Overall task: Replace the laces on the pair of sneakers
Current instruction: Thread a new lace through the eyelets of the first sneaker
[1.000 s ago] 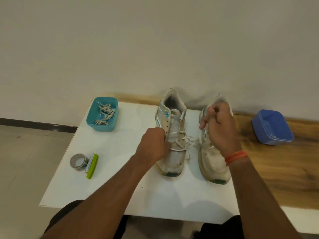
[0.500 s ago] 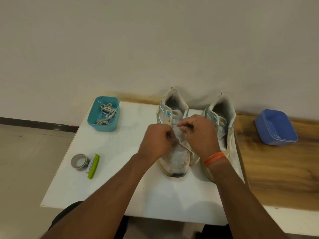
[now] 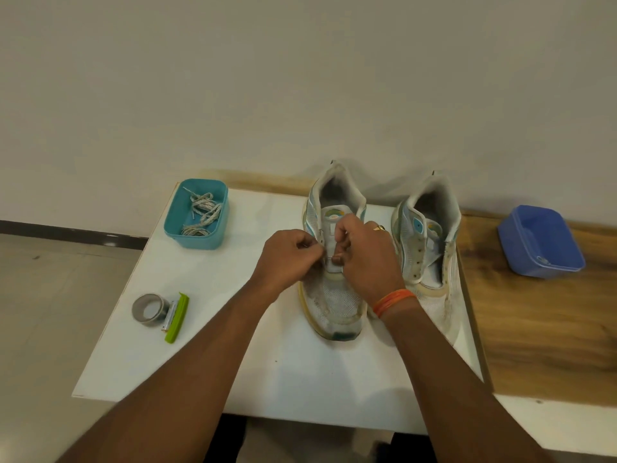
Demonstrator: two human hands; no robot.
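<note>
Both hands, left hand (image 3: 289, 259) and right hand (image 3: 364, 255), pinch the lace (image 3: 329, 259) on the left sneaker (image 3: 334, 295) near the tabletop's (image 3: 233, 362) far edge

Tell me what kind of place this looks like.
Probably an indoor room set up as a makeshift work spot, not a shoe shop: a white board lies on a wooden bench against a plain wall, with a tiled floor at the left.

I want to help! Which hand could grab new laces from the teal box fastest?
Probably the left hand: the teal plastic box holding laces sits on its side, while the right hand would have to cross over.
</note>
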